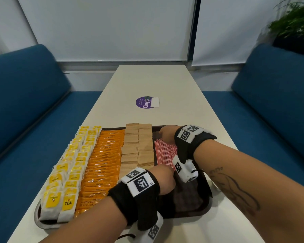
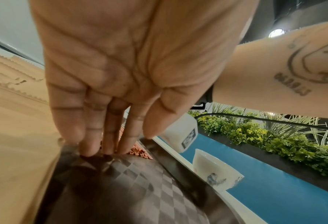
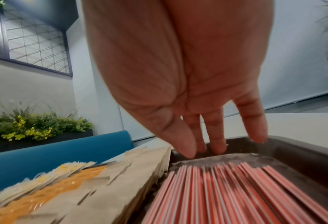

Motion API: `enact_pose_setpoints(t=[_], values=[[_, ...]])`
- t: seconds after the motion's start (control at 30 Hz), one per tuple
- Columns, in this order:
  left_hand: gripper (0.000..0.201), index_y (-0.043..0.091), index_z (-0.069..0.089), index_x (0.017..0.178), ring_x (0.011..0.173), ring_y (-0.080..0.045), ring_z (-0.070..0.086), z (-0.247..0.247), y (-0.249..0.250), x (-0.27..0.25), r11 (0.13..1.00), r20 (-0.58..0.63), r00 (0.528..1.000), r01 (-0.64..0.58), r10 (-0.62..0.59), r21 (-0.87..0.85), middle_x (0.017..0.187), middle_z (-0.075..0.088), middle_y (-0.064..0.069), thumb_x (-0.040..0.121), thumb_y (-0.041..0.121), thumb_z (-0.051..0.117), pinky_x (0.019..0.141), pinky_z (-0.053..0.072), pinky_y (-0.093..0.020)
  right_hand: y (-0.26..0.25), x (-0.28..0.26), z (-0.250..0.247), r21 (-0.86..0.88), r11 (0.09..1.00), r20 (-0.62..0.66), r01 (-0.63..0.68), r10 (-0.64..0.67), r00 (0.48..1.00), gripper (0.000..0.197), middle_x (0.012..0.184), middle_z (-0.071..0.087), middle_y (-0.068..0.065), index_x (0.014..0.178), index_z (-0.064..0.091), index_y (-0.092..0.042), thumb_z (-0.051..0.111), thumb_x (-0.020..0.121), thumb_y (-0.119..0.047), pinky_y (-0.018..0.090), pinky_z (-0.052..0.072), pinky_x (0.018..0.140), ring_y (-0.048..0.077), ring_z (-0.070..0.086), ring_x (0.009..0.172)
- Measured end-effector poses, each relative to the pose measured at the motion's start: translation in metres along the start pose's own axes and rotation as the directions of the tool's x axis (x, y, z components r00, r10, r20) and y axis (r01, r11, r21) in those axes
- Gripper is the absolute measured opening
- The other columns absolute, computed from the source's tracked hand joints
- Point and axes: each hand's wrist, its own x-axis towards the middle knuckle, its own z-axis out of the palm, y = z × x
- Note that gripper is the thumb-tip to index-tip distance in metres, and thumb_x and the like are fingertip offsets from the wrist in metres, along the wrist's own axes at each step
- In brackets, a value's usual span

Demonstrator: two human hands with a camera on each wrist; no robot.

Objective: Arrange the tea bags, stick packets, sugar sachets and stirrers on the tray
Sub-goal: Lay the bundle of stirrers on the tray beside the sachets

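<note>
A dark tray point(image 1: 191, 206) holds rows: yellow tea bags point(image 1: 67, 172) at left, orange stick packets point(image 1: 104, 163), brown sugar sachets point(image 1: 139, 146), and red-and-white stirrers point(image 1: 165, 151) at right. My left hand point(image 1: 165, 178) is at the stirrers' near ends. In the left wrist view its straight fingers point(image 2: 90, 145) point down at the tray floor point(image 2: 140, 189) and touch the stirrer ends point(image 2: 140, 152). My right hand point(image 1: 167, 134) is at the stirrers' far ends. Its fingers point(image 3: 216, 145) hang straight over the tray's far wall point(image 3: 303, 154), just beyond the stirrers point(image 3: 226, 189).
A white cup point(image 2: 214, 171) stands on the table just right of the tray, hidden under my right arm in the head view. A purple round sticker point(image 1: 144, 102) with a white slip lies further up the table. Blue benches point(image 1: 25, 102) flank both sides.
</note>
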Motion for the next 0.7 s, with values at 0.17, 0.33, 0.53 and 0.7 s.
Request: enact_pose_setpoints(t=[0.17, 0.33, 0.53, 0.7], values=[[0.037, 0.000, 0.050, 0.131, 0.121, -0.029, 0.050, 0.000, -0.002, 0.001, 1.000, -0.025, 0.999, -0.029, 0.029, -0.012, 0.133, 0.052, -0.017, 0.098, 0.011, 0.038, 0.097, 0.040, -0.031, 0.007, -0.011, -0.001, 0.071, 0.997, -0.019, -0.041, 0.042, 0.999, 0.042, 0.142, 0.046, 0.014, 0.137, 0.045, -0.002, 0.045, 0.096, -0.006, 0.035, 0.037, 0.107, 0.027, 0.044, 0.130], [0.032, 0.006, 0.058, 0.122, 0.112, -0.024, 0.056, -0.002, -0.009, -0.005, 0.992, -0.087, 0.996, -0.011, 0.000, -0.128, 0.123, 0.059, -0.011, 0.096, 0.012, 0.042, 0.086, 0.044, -0.026, 0.011, -0.038, -0.004, 0.286, 0.958, -0.089, -0.024, 0.052, 0.995, 0.039, 0.137, 0.051, 0.012, 0.134, 0.051, -0.004, 0.048, 0.095, -0.013, 0.033, 0.039, 0.103, 0.026, 0.048, 0.126], [0.022, 0.017, 0.061, 0.111, 0.091, -0.011, 0.056, -0.016, -0.020, -0.035, 0.944, -0.254, 0.967, -0.103, 0.020, -0.315, 0.106, 0.062, 0.002, 0.095, 0.020, 0.047, 0.074, 0.043, -0.020, 0.018, -0.100, -0.023, 0.709, 0.677, -0.360, 0.195, 0.111, 0.926, 0.035, 0.122, 0.058, 0.008, 0.127, 0.055, -0.012, 0.056, 0.093, -0.012, 0.023, 0.048, 0.080, 0.016, 0.057, 0.100], [0.014, 0.025, 0.061, 0.103, 0.087, -0.005, 0.055, -0.009, -0.043, -0.076, 0.929, -0.395, 0.918, -0.158, 0.014, -0.334, 0.098, 0.060, 0.009, 0.095, 0.024, 0.050, 0.075, 0.045, -0.021, 0.018, -0.165, -0.012, 0.734, 0.595, -0.446, 0.328, 0.058, 0.893, 0.029, 0.103, 0.062, 0.003, 0.120, 0.056, -0.018, 0.059, 0.091, -0.017, 0.018, 0.047, 0.058, 0.011, 0.061, 0.082]])
